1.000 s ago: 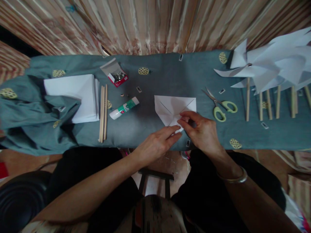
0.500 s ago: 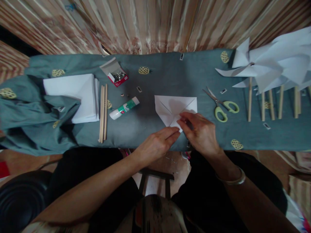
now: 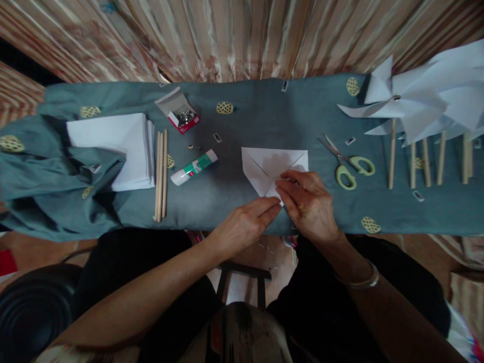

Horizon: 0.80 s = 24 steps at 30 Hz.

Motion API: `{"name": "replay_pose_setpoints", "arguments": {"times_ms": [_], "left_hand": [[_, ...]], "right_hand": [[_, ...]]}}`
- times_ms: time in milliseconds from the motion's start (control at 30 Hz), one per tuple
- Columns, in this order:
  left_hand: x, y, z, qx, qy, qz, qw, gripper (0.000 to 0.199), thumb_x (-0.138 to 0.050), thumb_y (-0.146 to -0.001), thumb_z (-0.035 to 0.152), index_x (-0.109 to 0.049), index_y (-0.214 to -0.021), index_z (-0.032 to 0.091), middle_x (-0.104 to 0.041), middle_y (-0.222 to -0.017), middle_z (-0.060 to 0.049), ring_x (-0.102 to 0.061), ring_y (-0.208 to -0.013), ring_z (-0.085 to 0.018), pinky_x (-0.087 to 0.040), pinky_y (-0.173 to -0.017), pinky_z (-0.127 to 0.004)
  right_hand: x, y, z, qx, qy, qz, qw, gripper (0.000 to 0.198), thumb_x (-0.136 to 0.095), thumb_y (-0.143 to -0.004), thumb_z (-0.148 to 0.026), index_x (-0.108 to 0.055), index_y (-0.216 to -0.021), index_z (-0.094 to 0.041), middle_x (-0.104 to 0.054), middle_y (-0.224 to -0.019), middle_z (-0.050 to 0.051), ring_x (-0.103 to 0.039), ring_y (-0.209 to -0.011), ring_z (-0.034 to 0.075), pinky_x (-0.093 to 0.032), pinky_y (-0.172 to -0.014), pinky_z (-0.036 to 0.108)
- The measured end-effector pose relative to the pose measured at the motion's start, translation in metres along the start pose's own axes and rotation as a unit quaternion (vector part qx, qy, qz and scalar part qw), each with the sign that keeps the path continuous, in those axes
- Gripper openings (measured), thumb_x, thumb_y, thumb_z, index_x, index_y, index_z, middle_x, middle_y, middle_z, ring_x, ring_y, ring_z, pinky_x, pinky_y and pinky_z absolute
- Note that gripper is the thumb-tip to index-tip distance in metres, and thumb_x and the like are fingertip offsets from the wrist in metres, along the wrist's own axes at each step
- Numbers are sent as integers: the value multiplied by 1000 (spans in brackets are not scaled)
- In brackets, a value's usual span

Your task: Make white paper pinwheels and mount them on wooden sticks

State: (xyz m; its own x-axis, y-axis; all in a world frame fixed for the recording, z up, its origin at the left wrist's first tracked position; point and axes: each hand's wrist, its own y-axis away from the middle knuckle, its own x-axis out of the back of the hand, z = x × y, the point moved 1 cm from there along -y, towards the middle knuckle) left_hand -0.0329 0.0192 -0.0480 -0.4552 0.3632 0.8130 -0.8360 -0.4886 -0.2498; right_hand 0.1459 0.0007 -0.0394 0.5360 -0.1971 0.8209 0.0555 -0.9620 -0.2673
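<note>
A white sheet of paper (image 3: 278, 159) with slits running in from its corners lies at the middle of the cloth-covered table. My left hand (image 3: 245, 222) pinches the sheet's near corner between thumb and fingers. Close beside it, my right hand (image 3: 310, 201) has its fingers bent over the near right part of the paper, gripping it next to the left fingertips. The paper under the right palm is hidden. Scissors (image 3: 346, 164) with green handles lie partly open to the right. A glue stick (image 3: 194, 167) rests on its side to the left.
Paper pinwheels (image 3: 423, 101) on wooden sticks are piled at the right. Leftward are a small open box (image 3: 183, 118) of metal pins, several wooden sticks (image 3: 161, 176) and a stack of white paper (image 3: 113, 131). A striped curtain (image 3: 242, 40) hangs behind the table (image 3: 212, 206).
My right hand's fingers have shifted slightly over the paper, while my left hand stays at the near corner. The view has moved a little.
</note>
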Motion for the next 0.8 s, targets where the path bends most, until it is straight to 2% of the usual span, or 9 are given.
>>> {"name": "replay_pose_setpoints", "arguments": {"times_ms": [367,567,800], "left_hand": [[1,-1,1,-1,-2,6,1000,27,-47,-95,9,-55,-121,9,-65,-122,-14,-64,-115,-20,-58,-96,-32],[3,-2,1,-7,0,11,1000,23,-45,-97,11,-58,-116,8,-65,-117,-13,-64,-111,-20,-59,-94,-32],[7,-1,0,-4,-13,0,1000,21,-42,-99,15,-61,-108,12,-66,-107,-10,-64,-103,-19,-60,-87,-33]], "right_hand": [[-6,6,0,42,71,-46,995,32,-43,-96,-20,-66,-116,-29,-64,-124,8,-59,-108,30,-49,-91,49],[-16,11,-8,112,145,-25,983,34,-43,-94,-12,-63,-121,-10,-64,-121,18,-55,-106,31,-49,-86,45],[-25,13,-8,130,157,-28,979,33,-43,-93,-12,-64,-118,-9,-64,-123,19,-53,-108,31,-49,-86,45]]}}
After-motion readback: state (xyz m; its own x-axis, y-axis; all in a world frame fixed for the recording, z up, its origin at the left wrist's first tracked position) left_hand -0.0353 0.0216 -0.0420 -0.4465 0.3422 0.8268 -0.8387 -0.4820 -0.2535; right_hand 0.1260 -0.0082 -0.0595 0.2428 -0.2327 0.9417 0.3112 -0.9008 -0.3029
